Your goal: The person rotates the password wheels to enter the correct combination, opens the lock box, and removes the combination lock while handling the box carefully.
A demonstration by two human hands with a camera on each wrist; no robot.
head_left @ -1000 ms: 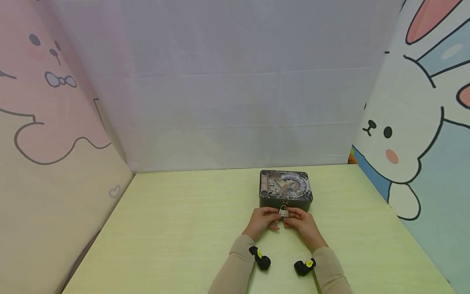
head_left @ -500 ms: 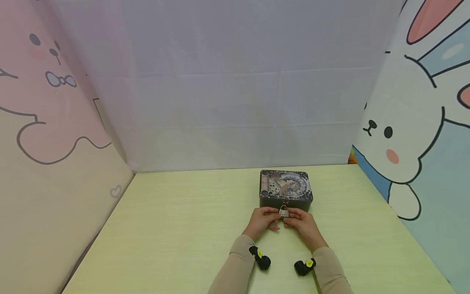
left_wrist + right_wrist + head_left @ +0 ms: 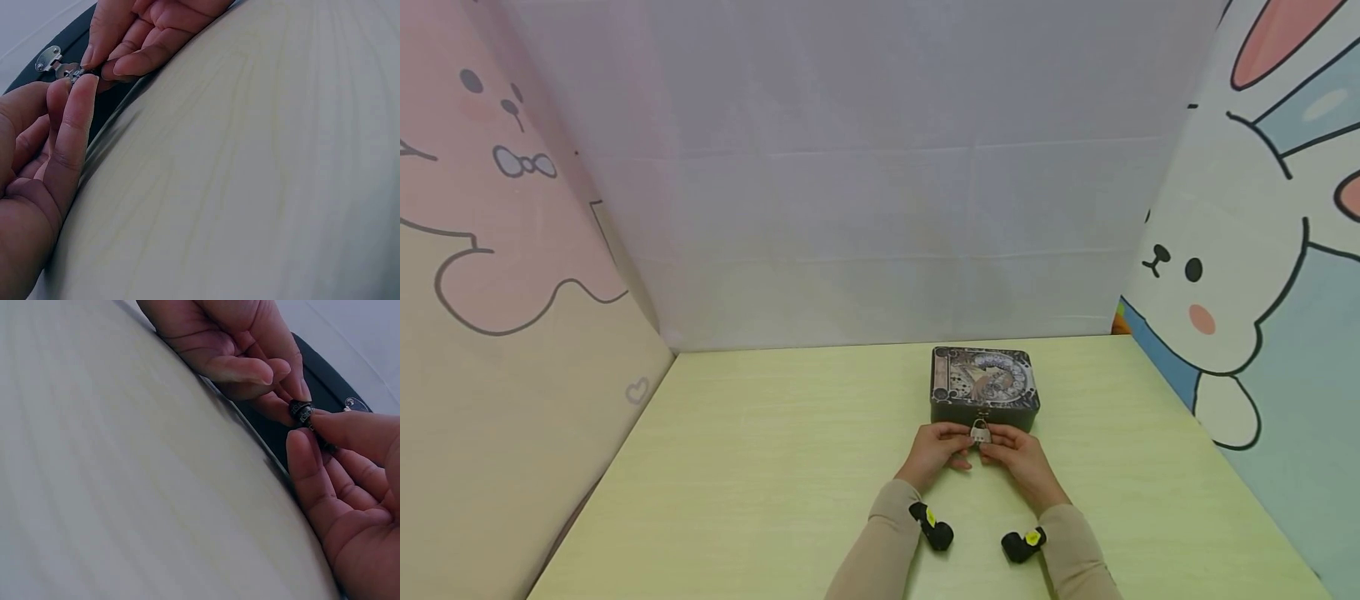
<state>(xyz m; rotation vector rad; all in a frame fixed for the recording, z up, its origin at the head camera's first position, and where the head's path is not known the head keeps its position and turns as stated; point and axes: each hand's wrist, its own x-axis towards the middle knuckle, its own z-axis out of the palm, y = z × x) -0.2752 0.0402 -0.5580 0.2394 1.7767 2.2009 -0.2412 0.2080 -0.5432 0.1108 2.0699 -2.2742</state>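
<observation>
A dark box (image 3: 984, 387) with an ornate printed lid stands closed at the back right of the table. From the metal clasp (image 3: 49, 59) on its front hangs a small silver combination padlock (image 3: 980, 432). My left hand (image 3: 931, 454) pinches the padlock from the left with thumb and fingers. Opposite it, my right hand (image 3: 1018, 462) pinches the lock's right side. Dark number dials (image 3: 304, 414) show between the fingertips in the right wrist view. Much of the lock's body is hidden by the fingers in both wrist views.
The pale yellow-green table (image 3: 760, 467) spreads out to the left and in front of the box. A white cloth backdrop (image 3: 850, 208) rises behind it. Cartoon-printed panels flank the table, with a rabbit panel (image 3: 1247, 275) on the right.
</observation>
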